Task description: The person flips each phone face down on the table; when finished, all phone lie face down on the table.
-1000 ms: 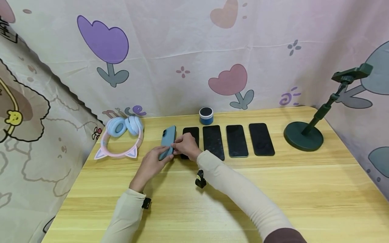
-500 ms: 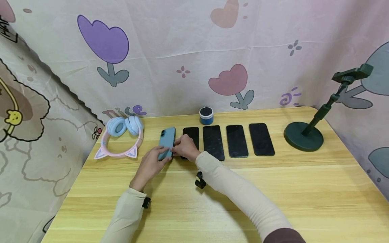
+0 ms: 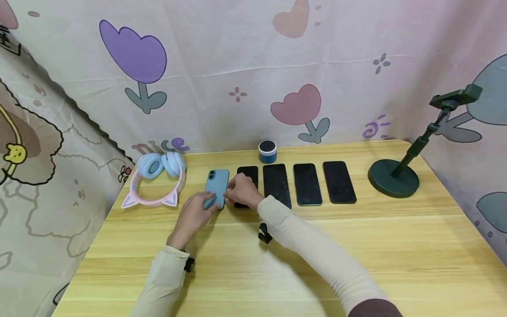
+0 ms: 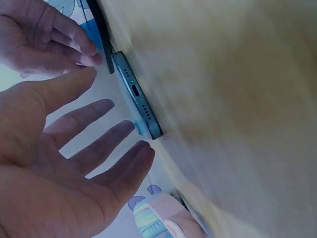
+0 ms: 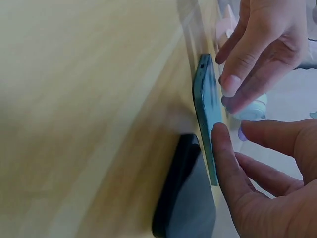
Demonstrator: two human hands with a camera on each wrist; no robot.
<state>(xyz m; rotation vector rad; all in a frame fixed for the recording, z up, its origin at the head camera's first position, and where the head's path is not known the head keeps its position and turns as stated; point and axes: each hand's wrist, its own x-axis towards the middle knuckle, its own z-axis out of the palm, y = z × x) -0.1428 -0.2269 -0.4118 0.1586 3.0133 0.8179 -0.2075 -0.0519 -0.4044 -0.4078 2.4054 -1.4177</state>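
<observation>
Currently, a light blue, rectangular smartphone with rounded corners (image 3: 217, 185) lies back side up on the pale yellow wood-grain tabletop (image 3: 237, 273), left of the middle and near the back edge, its camera end toward that edge. The left hand (image 3: 196, 211) reaches over its near end with fingers loosely extended and thumb spread apart from them, nothing clasped between; whether the fingertips touch the phone's back cannot be told. The right hand (image 3: 243, 192) has its fingers gently bent, with a gap between thumb and fingertips in the right wrist view, gripping nothing; one fingertip is at the phone's long right edge. Beneath this hand, partly hidden, lies a flat black smartphone (image 3: 248, 169), the first of a row running toward the right edge, followed by a wider black smartphone (image 3: 275, 182), a black one with a pale rim (image 3: 307, 184) and another plain black one (image 3: 339, 182). Pink cat-ear headphones with light blue ear cups (image 3: 172, 164) sit by the back left corner. A small round blue jar with a white rim and dark top (image 3: 267, 152) stands at the back edge, and a dark green stand with a round base (image 3: 414, 149) occupies the back right corner.
</observation>
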